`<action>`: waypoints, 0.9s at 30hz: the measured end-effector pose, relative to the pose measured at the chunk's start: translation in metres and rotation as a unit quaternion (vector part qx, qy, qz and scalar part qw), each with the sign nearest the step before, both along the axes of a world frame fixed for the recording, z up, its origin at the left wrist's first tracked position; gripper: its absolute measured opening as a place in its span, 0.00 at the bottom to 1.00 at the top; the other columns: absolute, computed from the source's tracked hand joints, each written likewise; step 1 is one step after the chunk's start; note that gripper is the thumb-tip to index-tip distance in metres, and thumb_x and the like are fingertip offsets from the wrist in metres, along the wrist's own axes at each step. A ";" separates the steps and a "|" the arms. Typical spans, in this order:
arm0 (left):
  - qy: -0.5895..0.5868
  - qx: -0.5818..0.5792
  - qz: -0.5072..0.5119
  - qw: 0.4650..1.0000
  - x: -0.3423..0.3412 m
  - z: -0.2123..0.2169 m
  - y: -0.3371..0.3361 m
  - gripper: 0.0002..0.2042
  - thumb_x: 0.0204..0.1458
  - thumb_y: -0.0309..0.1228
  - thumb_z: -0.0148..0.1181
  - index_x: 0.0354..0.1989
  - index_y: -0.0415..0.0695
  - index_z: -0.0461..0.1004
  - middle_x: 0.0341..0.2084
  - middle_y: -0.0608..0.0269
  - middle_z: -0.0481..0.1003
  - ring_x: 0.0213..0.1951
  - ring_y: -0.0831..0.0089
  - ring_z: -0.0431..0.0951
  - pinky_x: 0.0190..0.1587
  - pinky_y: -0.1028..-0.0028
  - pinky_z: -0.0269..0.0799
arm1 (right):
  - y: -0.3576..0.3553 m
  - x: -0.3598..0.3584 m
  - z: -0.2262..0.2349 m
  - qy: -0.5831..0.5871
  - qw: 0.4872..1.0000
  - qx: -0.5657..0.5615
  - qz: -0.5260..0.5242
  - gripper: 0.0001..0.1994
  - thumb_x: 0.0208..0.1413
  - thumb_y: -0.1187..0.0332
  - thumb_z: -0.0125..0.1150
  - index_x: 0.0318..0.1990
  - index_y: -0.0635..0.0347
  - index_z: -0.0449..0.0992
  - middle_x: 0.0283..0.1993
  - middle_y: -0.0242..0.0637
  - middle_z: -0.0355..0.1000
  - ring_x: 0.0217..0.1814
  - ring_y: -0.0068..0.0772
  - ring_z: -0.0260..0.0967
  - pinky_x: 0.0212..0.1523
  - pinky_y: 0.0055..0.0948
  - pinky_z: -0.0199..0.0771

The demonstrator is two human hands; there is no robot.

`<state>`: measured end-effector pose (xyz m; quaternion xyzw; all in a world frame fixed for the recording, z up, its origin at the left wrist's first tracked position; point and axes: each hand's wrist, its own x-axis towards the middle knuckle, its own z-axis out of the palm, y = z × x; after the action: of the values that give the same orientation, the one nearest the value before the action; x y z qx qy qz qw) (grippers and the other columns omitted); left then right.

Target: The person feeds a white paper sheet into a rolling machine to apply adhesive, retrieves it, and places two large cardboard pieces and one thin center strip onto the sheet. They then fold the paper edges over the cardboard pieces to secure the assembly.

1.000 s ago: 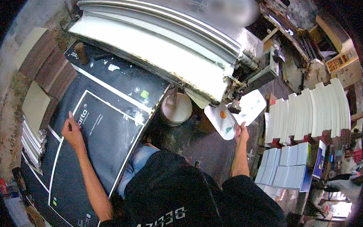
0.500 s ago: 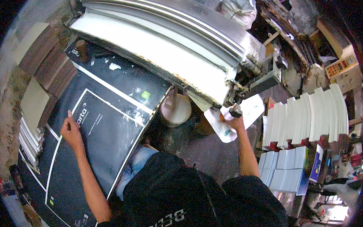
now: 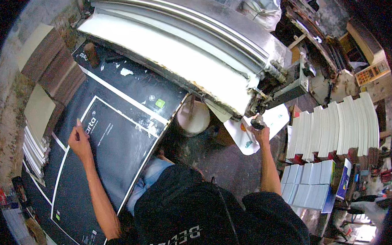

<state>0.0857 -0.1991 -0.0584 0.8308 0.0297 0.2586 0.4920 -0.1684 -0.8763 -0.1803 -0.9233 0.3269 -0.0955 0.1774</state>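
Beyond your hands, a long curved grey metal machine housing (image 3: 178, 37) spans the scene, its pale underside chipped and stained. To your right, upright stacks of white paper sheets (image 3: 333, 125) stand in rows on cluttered shelving. Left of your left hand, brown and cream cardboard boards (image 3: 42, 88) lie on a rough concrete floor (image 3: 6, 112). Between your hands, the dark floor holds a round cream bucket (image 3: 192, 117).

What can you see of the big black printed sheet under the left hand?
The black printed sheet is large, flat and glossy-looking, probably card, with white border lines and a small green mark. It lies on the table before the grey machine, over similar black sheets. The left hand rests on its left part, fingertips down. Its near edge reaches the person's lap.
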 end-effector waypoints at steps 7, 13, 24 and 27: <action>0.045 0.017 0.028 0.998 -0.005 0.008 0.001 0.25 0.67 0.43 0.55 0.17 0.41 0.68 0.13 0.71 0.64 0.19 0.83 0.61 0.24 0.75 0.56 | 0.001 -0.008 0.010 -0.233 0.966 0.014 -0.113 0.12 0.42 0.79 0.63 0.37 0.62 0.83 0.36 0.41 0.82 0.36 0.35 0.81 0.38 0.32 0.79; -0.030 -0.099 0.002 0.995 0.003 0.036 -0.039 0.20 0.67 0.37 0.53 0.21 0.44 0.68 0.16 0.73 0.63 0.20 0.83 0.62 0.23 0.75 0.58 | -0.124 -0.021 0.219 -0.261 0.907 -0.297 -0.144 0.16 0.65 0.69 0.50 0.56 0.62 0.77 0.56 0.46 0.77 0.59 0.46 0.74 0.60 0.40 0.71; 0.039 -0.030 -0.451 0.891 0.057 0.211 -0.272 0.32 0.63 0.59 0.47 0.31 0.38 0.82 0.15 0.61 0.76 0.21 0.76 0.75 0.28 0.71 0.70 | 0.137 0.220 0.452 -0.206 0.898 -0.267 0.283 0.19 0.57 0.81 0.53 0.56 0.58 0.77 0.47 0.54 0.78 0.46 0.47 0.79 0.48 0.36 0.77; 0.197 -0.195 -0.485 0.830 0.081 0.230 -0.301 0.36 0.63 0.63 0.42 0.32 0.37 0.79 0.18 0.63 0.76 0.20 0.76 0.72 0.24 0.71 0.68 | 0.218 0.257 0.417 -0.104 0.908 -0.219 0.343 0.17 0.62 0.74 0.45 0.54 0.59 0.77 0.41 0.55 0.78 0.46 0.57 0.78 0.46 0.50 0.77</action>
<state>0.1662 -0.5000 0.1716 0.6586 -0.2308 -0.1931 0.6897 0.0888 -0.6580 0.2369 -0.9790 -0.0591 -0.1936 0.0251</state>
